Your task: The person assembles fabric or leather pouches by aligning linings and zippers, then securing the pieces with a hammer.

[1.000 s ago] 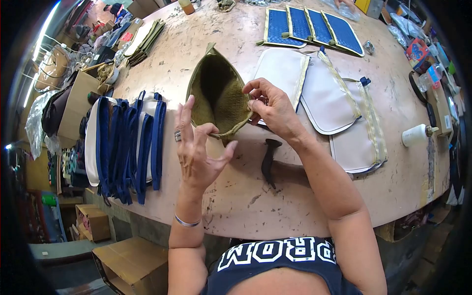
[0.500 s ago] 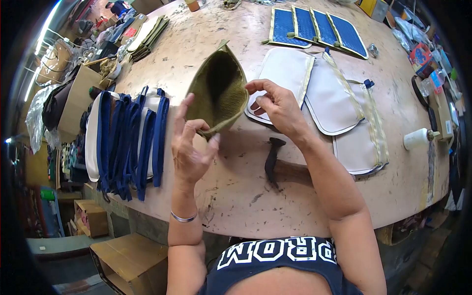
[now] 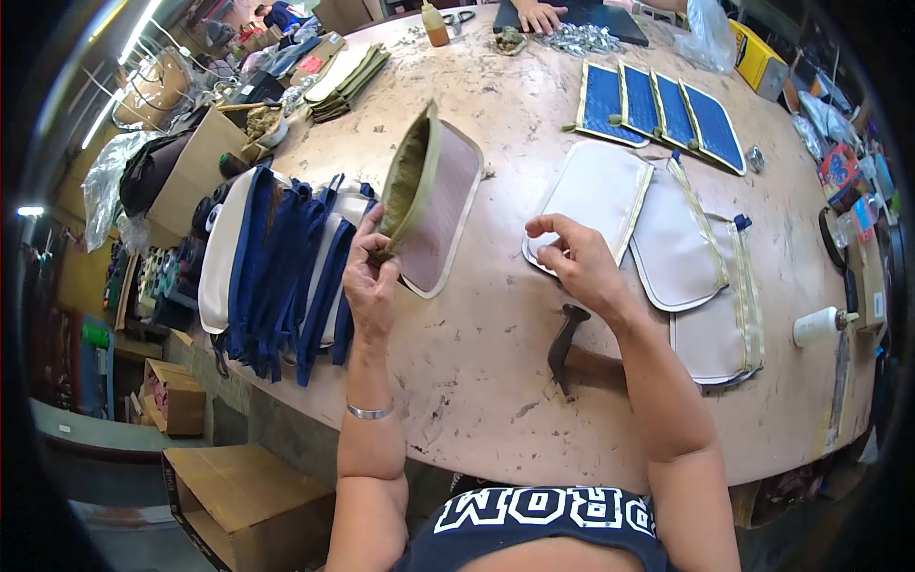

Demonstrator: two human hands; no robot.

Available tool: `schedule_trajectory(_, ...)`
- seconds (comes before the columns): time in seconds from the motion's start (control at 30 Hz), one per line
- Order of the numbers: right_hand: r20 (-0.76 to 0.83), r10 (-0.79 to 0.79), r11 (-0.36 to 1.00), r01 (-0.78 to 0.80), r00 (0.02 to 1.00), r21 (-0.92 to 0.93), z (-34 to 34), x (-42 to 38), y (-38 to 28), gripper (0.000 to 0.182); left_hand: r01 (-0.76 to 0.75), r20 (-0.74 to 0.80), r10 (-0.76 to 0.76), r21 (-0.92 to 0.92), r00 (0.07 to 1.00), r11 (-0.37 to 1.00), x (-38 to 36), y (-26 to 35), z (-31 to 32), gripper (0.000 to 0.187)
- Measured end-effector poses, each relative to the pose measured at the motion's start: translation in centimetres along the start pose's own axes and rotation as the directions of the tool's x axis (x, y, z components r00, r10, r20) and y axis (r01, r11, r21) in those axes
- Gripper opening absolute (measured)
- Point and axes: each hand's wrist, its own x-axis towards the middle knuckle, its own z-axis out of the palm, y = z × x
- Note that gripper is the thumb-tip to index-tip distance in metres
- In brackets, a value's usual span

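My left hand (image 3: pixel 370 284) is closed on the near end of a pouch (image 3: pixel 446 205), which stands tilted with its mouth agape. The pouch has an olive lining and trim and a pale mauve outer side. To the right, my right hand (image 3: pixel 577 262) is apart from the pouch, its fingers curled and a gap between thumb and forefinger. Nothing shows in it. It hovers over the near edge of a white pouch (image 3: pixel 596 186) with a yellowish zip strip. Below it, a hammer (image 3: pixel 568 351) lies on the table, its handle partly behind my right forearm.
White pouches with blue trim (image 3: pixel 286 272) stand bunched at left. More white pouches (image 3: pixel 681 243) overlap at right, near a white bottle (image 3: pixel 815 326). Blue pouches (image 3: pixel 658 105) lie farther back. Another person's hand (image 3: pixel 540 16) rests by small metal pieces (image 3: pixel 583 40) at the far edge.
My right hand has let go of the pouch's rim and moved right. The pouch has turned in my left hand, so its outer side now shows. The view has shifted, showing more of the table's far side.
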Motion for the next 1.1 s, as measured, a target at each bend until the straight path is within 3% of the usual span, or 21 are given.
schedule_trajectory(0.07, -0.017, -0.055, 0.998, 0.055, 0.998, -0.013, 0.1, 0.0, 0.1, 0.026, -0.066, 0.045, 0.065, 0.017, 0.997, 0.998, 0.0, 0.7, 0.3, 0.019)
schedule_trajectory(0.1, -0.001, -0.009, 1.000, 0.009, 1.000, -0.022, 0.0, -0.1, -0.3, 0.032, -0.095, 0.082, 0.095, -0.005, 0.992, 0.995, -0.1, 0.8, 0.2, 0.020)
schedule_trajectory(0.17, -0.172, -0.315, 0.939, 0.281, 0.933, -0.196, 0.5, 0.1, 0.0, 0.039, -0.191, 0.134, 0.193, -0.028, 0.972, 0.981, 0.0, 0.6, 0.3, 0.025)
schedule_trajectory(0.2, -0.233, -0.461, 0.872, 0.389, 0.856, -0.298, 0.7, 0.0, 0.1, 0.042, -0.161, 0.144, 0.174, -0.096, 0.974, 0.982, -0.1, 1.0, 0.5, 0.026)
schedule_trajectory(0.27, -0.162, -0.528, 0.792, 0.415, 0.833, -0.448, 0.4, -0.3, -0.7, 0.049, -0.099, 0.167, 0.139, -0.228, 0.976, 0.969, -0.3, 2.2, 1.0, 0.029)
schedule_trajectory(0.33, -0.090, -0.597, 0.690, 0.453, 0.797, -0.564, 0.5, -0.4, -0.8, 0.045, -0.048, 0.222, 0.093, -0.200, 0.971, 0.979, -0.3, 1.8, 0.6, 0.030)
schedule_trajectory(0.37, -0.064, -0.634, 0.646, 0.482, 0.771, -0.593, 0.7, -0.3, -0.6, 0.034, -0.008, 0.227, 0.048, -0.173, 0.973, 0.985, -0.4, 1.6, 0.3, 0.030)
schedule_trajectory(0.5, -0.070, -0.626, 0.659, 0.479, 0.777, -0.579, 1.1, -0.1, 0.1, 0.017, 0.050, 0.193, -0.025, -0.129, 0.981, 0.990, -0.5, 1.9, 0.4, 0.030)
schedule_trajectory(0.6, -0.046, -0.596, 0.712, 0.502, 0.801, -0.491, 1.1, 0.1, 0.6, 0.019, -0.028, 0.168, 0.034, -0.043, 0.985, 0.999, -0.5, 1.5, 1.1, 0.031)
schedule_trajectory(0.67, -0.101, -0.634, 0.691, 0.503, 0.767, -0.519, 1.1, 0.1, 0.4, 0.025, -0.046, 0.145, 0.035, 0.076, 0.989, 0.996, -0.6, 0.8, 0.8, 0.029)
schedule_trajectory(0.77, -0.189, -0.643, 0.687, 0.449, 0.742, -0.572, 1.0, -0.2, -0.5, 0.036, -0.056, 0.115, 0.045, 0.097, 0.992, 0.994, -0.9, 0.2, 0.1, 0.024)
schedule_trajectory(0.87, -0.197, -0.613, 0.696, 0.405, 0.765, -0.593, 0.8, -0.1, -0.2, 0.046, -0.037, 0.033, 0.035, 0.064, 0.999, 0.997, -0.8, -0.1, 0.1, 0.019)
schedule_trajectory(1.1, -0.151, -0.511, 0.775, 0.377, 0.846, -0.508, 1.1, -0.1, 0.2, 0.045, -0.014, -0.049, 0.007, -0.128, 0.999, 0.992, -0.3, 0.0, 0.9, 0.047)
